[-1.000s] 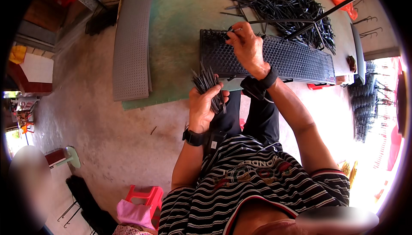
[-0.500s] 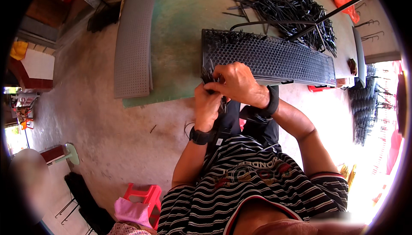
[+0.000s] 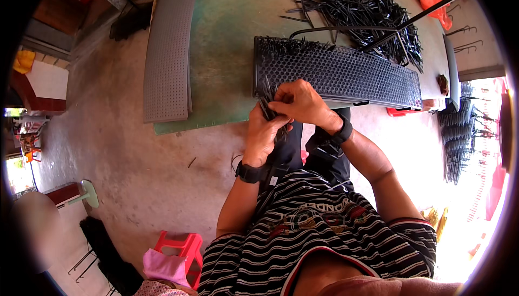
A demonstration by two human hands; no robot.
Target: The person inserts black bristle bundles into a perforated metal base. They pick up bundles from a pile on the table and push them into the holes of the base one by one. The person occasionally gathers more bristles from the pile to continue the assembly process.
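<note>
A bundle of thin black sticks [image 3: 268, 97] is gripped in my left hand [image 3: 261, 132], its ends poking up past the fingers and down below them. Close against its right side, my right hand [image 3: 304, 102] has thumb and fingers pinched together at the sticks; what is between its fingertips is hidden. Just beyond both hands lies a long black panel full of round holes [image 3: 346, 74], tilted at the table's near edge. Short black pieces [image 3: 281, 47] crowd the holes along its far left part.
A heap of black sticks [image 3: 373, 17] covers the far right of the green table [image 3: 232, 36]. Bent black rods [image 3: 389, 35] cross above the panel. Grey perforated sheets [image 3: 168, 63] lie on the left. A red stool [image 3: 186, 247] with pink cloth stands on the floor [image 3: 146, 160].
My right fingers have shifted slightly right, away from my left thumb, uncovering more of the bundle. My left hand has turned a little and still grips the sticks. The panel has not visibly moved.
</note>
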